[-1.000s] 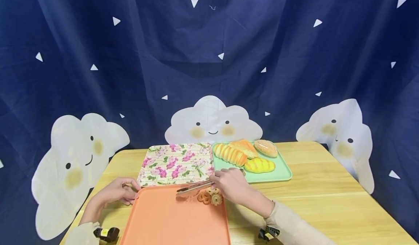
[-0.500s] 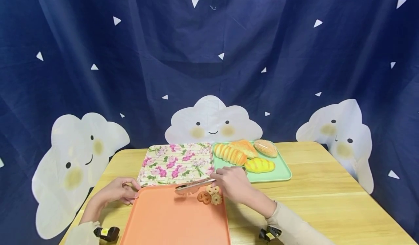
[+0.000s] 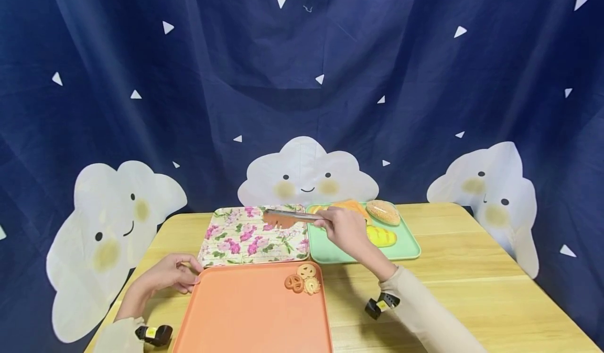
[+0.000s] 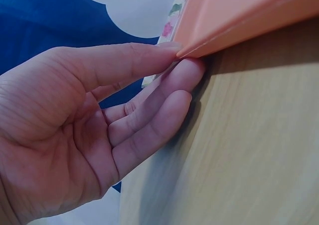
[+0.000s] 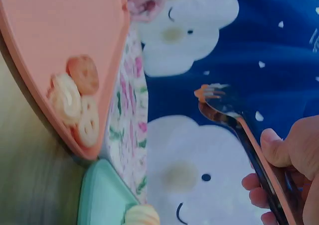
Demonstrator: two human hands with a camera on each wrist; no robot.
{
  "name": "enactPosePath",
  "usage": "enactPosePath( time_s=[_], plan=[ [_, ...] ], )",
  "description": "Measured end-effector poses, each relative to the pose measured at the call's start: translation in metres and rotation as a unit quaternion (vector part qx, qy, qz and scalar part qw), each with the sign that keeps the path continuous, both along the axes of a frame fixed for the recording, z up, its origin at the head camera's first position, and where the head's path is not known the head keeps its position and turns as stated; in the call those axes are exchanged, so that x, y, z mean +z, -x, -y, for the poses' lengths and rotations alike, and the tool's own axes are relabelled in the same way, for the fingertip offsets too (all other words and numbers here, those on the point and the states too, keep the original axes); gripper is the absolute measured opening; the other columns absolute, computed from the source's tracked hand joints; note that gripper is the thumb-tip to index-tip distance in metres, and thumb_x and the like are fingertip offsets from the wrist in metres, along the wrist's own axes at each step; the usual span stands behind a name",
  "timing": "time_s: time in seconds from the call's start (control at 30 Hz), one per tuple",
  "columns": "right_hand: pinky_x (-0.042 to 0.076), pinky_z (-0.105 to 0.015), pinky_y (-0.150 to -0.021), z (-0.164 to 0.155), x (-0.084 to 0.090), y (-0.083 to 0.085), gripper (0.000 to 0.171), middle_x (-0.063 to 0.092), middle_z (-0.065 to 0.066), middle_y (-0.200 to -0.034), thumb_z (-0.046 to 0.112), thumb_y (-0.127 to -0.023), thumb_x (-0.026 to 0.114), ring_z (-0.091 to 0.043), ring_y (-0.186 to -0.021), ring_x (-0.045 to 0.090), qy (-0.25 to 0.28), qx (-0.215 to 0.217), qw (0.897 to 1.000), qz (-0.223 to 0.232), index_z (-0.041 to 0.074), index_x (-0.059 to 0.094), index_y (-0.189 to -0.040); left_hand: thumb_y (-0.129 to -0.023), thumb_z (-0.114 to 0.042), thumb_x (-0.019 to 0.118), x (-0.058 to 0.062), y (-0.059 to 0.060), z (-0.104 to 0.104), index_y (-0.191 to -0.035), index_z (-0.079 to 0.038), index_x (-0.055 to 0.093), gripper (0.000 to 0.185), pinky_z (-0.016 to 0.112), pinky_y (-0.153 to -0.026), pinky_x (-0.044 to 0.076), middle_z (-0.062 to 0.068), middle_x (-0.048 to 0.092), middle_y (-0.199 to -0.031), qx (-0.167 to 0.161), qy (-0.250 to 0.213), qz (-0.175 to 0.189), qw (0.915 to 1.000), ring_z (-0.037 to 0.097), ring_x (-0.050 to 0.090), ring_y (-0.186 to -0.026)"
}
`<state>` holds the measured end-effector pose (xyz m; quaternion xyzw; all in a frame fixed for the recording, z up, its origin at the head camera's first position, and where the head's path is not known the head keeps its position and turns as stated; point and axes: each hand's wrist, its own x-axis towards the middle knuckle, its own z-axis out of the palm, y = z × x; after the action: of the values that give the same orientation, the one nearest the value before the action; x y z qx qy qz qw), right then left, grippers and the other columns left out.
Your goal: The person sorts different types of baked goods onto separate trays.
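Observation:
My right hand (image 3: 349, 232) grips a pair of metal serving tongs (image 3: 294, 215), raised above the flowered tray (image 3: 255, 237) and pointing left. In the right wrist view, the tongs (image 5: 255, 160) end in a fork-like tip, with nothing visible held between the tips. My left hand (image 3: 167, 274) pinches the far left corner of the orange tray (image 3: 250, 311), thumb on the rim and fingers below, as the left wrist view shows. Three cookies, a brown pretzel (image 3: 294, 284), a pale pretzel (image 3: 306, 270) and a round ridged cookie (image 3: 311, 286), lie together in the orange tray's far right corner.
Beyond the orange tray, a green tray (image 3: 330, 253) holds a sesame bun (image 3: 383, 212), a yellow bread (image 3: 383, 236), an orange slice (image 3: 351, 205) and a striped roll mostly hidden by my right hand. A wooden table (image 3: 453, 279) carries everything; a dark blue curtain (image 3: 401, 54) hangs behind.
My right hand has lifted the tongs from over the orange tray, up and away to above the flowered tray. The cookies are uncovered; my left hand stays at the corner.

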<state>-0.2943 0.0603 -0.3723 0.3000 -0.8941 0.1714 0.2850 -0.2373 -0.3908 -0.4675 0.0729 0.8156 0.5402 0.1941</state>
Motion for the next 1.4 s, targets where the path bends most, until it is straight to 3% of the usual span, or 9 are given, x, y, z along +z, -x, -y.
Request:
enactPosePath(
  time_s=[0.17, 0.37, 0.53, 0.7, 0.93, 1.03, 1.17, 1.27, 1.4],
  plan=[
    [0.015, -0.022, -0.042, 0.008, -0.007, 0.022, 0.018, 0.047, 0.007, -0.055, 0.034, -0.092, 0.074, -0.009, -0.045, 0.033, 0.008, -0.054, 0.996, 0.074, 0.020, 0.076, -0.081, -0.089, -0.005, 0.070, 0.001, 0.000, 0.000, -0.111, 0.012, 0.063, 0.029, 0.032, -0.062, 0.062, 0.004, 0.073, -0.079, 0.003, 0.006, 0.000, 1.0000, 0.016, 0.070, -0.068],
    [0.018, -0.024, -0.042, 0.020, -0.024, 0.047, 0.034, 0.043, 0.007, -0.051, 0.036, -0.095, 0.072, -0.011, -0.047, 0.033, -0.025, -0.098, 0.983, 0.153, 0.021, 0.066, -0.065, -0.090, -0.005, 0.070, -0.001, 0.000, 0.001, -0.111, 0.011, 0.063, 0.028, 0.032, -0.063, 0.062, 0.005, 0.073, -0.080, 0.000, 0.006, 0.002, 1.0000, 0.016, 0.070, -0.069],
    [0.022, -0.026, -0.043, 0.029, -0.031, 0.057, 0.033, 0.046, 0.007, -0.052, 0.037, -0.094, 0.072, -0.012, -0.049, 0.036, -0.027, -0.119, 0.971, 0.204, 0.023, 0.070, -0.064, -0.090, -0.005, 0.068, 0.001, 0.002, 0.002, -0.111, 0.012, 0.063, 0.027, 0.032, -0.063, 0.061, 0.004, 0.073, -0.080, -0.006, 0.004, 0.000, 1.0000, 0.015, 0.069, -0.069],
    [0.017, -0.025, -0.046, 0.035, -0.037, 0.063, 0.035, 0.032, 0.007, -0.048, 0.034, -0.096, 0.072, -0.011, -0.049, 0.026, -0.022, -0.126, 0.963, 0.237, 0.018, 0.073, -0.064, -0.089, -0.005, 0.070, 0.000, 0.001, 0.001, -0.111, 0.011, 0.064, 0.028, 0.032, -0.063, 0.062, 0.004, 0.073, -0.079, 0.002, 0.005, 0.002, 1.0000, 0.015, 0.070, -0.068],
    [0.016, -0.023, -0.045, 0.035, -0.044, 0.070, 0.030, 0.030, 0.007, -0.046, 0.033, -0.095, 0.073, -0.010, -0.048, 0.023, -0.002, -0.132, 0.959, 0.253, 0.016, 0.079, -0.071, -0.088, -0.006, 0.071, -0.001, 0.000, 0.001, -0.111, 0.012, 0.064, 0.030, 0.033, -0.063, 0.062, 0.004, 0.072, -0.079, 0.006, 0.004, 0.004, 1.0000, 0.016, 0.070, -0.069],
    [0.015, -0.023, -0.045, 0.034, -0.045, 0.073, 0.041, 0.028, 0.007, -0.046, 0.034, -0.095, 0.072, -0.010, -0.047, 0.022, -0.007, -0.135, 0.960, 0.245, 0.015, 0.067, -0.059, -0.089, -0.006, 0.072, 0.000, 0.000, 0.001, -0.111, 0.012, 0.063, 0.030, 0.033, -0.064, 0.062, 0.004, 0.072, -0.079, 0.005, 0.002, 0.005, 1.0000, 0.016, 0.070, -0.069],
    [0.015, -0.023, -0.045, 0.034, -0.047, 0.075, 0.059, 0.023, 0.007, -0.047, 0.035, -0.096, 0.071, -0.010, -0.047, 0.022, -0.023, -0.141, 0.965, 0.218, 0.020, 0.036, -0.050, -0.089, -0.007, 0.072, 0.000, 0.000, 0.001, -0.112, 0.013, 0.063, 0.031, 0.033, -0.064, 0.062, 0.005, 0.073, -0.080, 0.004, -0.002, 0.006, 1.0000, 0.016, 0.070, -0.069],
    [0.016, -0.023, -0.043, 0.034, -0.049, 0.076, 0.061, 0.024, 0.007, -0.048, 0.036, -0.095, 0.072, -0.010, -0.047, 0.025, -0.034, -0.147, 0.969, 0.194, 0.022, 0.032, -0.052, -0.089, -0.007, 0.072, 0.001, 0.000, 0.001, -0.112, 0.013, 0.063, 0.032, 0.033, -0.064, 0.062, 0.005, 0.073, -0.080, 0.004, -0.003, 0.007, 1.0000, 0.016, 0.070, -0.069],
    [0.017, -0.024, -0.042, 0.034, -0.052, 0.077, 0.056, 0.027, 0.006, -0.050, 0.037, -0.093, 0.074, -0.011, -0.048, 0.029, -0.044, -0.152, 0.972, 0.174, 0.021, 0.037, -0.055, -0.089, -0.007, 0.072, 0.001, 0.000, 0.001, -0.112, 0.013, 0.063, 0.032, 0.032, -0.063, 0.062, 0.005, 0.073, -0.080, 0.002, -0.003, 0.008, 1.0000, 0.016, 0.070, -0.069]
  ],
)
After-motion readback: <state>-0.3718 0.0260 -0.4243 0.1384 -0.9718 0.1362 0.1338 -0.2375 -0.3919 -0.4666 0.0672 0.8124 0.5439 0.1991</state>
